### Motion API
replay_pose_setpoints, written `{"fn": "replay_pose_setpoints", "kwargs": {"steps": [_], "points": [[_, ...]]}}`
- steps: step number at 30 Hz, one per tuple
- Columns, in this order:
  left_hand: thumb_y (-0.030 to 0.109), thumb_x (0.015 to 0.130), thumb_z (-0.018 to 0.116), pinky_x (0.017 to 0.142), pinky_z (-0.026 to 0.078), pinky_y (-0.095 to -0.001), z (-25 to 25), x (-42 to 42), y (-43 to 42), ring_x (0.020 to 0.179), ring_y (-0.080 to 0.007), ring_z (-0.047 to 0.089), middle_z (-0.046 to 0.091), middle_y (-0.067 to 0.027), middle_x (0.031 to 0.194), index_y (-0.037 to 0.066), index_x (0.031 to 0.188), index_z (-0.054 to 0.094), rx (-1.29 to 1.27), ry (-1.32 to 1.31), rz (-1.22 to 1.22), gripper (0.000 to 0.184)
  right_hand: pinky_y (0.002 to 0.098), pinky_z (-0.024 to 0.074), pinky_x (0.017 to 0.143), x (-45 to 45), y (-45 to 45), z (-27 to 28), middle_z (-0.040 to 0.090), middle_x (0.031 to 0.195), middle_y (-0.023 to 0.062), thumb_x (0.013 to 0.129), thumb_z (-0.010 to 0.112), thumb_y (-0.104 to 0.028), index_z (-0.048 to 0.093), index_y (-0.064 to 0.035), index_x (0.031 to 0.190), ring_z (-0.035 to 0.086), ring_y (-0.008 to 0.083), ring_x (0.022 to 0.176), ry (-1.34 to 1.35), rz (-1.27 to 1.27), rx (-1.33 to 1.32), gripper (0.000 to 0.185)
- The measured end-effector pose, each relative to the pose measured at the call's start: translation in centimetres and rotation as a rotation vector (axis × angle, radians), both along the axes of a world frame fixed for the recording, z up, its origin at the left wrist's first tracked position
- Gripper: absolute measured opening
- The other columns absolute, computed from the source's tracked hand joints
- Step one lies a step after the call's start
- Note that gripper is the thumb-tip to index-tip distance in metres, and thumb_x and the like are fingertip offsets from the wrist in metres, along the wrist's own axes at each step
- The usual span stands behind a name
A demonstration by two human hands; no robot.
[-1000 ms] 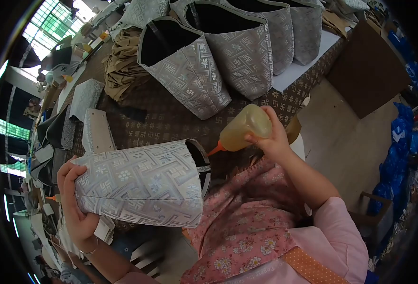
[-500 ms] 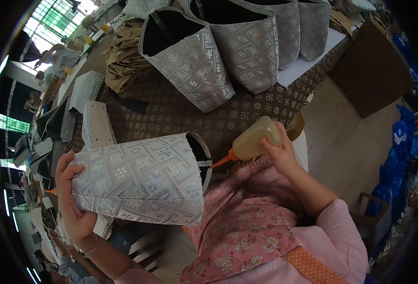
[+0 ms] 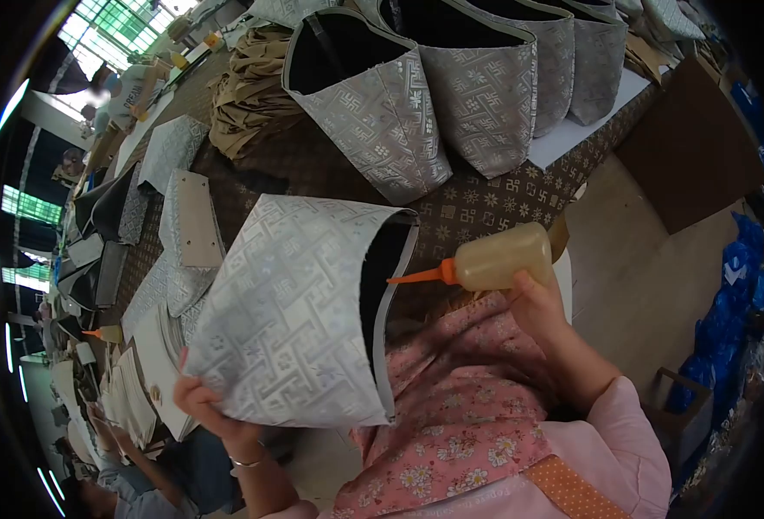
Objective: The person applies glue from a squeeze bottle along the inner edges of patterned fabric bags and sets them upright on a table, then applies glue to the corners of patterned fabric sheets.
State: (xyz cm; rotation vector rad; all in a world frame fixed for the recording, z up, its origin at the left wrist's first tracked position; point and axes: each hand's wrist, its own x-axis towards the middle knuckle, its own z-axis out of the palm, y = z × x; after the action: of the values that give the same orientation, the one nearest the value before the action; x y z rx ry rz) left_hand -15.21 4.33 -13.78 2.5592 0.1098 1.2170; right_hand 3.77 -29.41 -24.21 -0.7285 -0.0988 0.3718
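My left hand [image 3: 217, 413] grips the closed lower-left end of a silver brocade bag shell [image 3: 300, 316], its fingers partly hidden behind the fabric. The shell lies on its side in the air, its broad patterned face toward me and its black-lined mouth opening to the right. In my right hand [image 3: 537, 304] is a squeeze glue bottle [image 3: 507, 257] with yellowish contents, held almost level. Its orange nozzle [image 3: 421, 275] points left at the shell's mouth; whether the tip touches the rim I cannot tell.
Several matching shells [image 3: 369, 104] stand along the back of the brown patterned table [image 3: 477, 203], beside a pile of brown pieces [image 3: 252, 91]. Flat panels [image 3: 196, 221] and another glue bottle [image 3: 109, 334] lie to the left. A brown board [image 3: 693, 147] stands at right. Other people work at left.
The shell has turned so its broad face shows and its mouth gapes wider. My left hand has shifted right and down. The glue bottle has tipped from slanting to nearly level.
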Motion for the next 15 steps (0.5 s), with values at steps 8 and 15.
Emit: {"fn": "replay_pose_setpoints", "kwargs": {"steps": [8, 15], "points": [[0.011, 0.064, 0.076, 0.094, 0.031, -0.0351, -12.6, -5.2, 1.8, 0.117, -0.0310, 0.037, 0.030, -0.0161, 0.127, 0.008, 0.081, 0.032, -0.424, 0.119, 0.157, 0.048, 0.0250, 0.0424, 0.082, 1.7, 0.7, -0.6, 0.051, 0.105, 0.0044, 0.082, 0.067, -0.017, 0.032, -0.0045, 0.126, 0.050, 0.0131, 0.096, -0.165, -0.292, -0.430, 0.058], [0.011, 0.061, 0.078, 0.092, 0.030, -0.0316, -11.5, -4.2, 1.2, 0.114, -0.0282, 0.038, 0.028, -0.0179, 0.131, 0.009, 0.081, 0.032, -0.232, 0.155, 0.187, 0.051, 0.0237, 0.0436, 0.076, 3.1, 1.0, -2.9, 0.051, 0.104, 0.0049, 0.084, 0.064, -0.021, 0.024, -0.0040, 0.133, 0.050, 0.0121, 0.091, -0.175, -0.482, -0.485, 0.066]]}}
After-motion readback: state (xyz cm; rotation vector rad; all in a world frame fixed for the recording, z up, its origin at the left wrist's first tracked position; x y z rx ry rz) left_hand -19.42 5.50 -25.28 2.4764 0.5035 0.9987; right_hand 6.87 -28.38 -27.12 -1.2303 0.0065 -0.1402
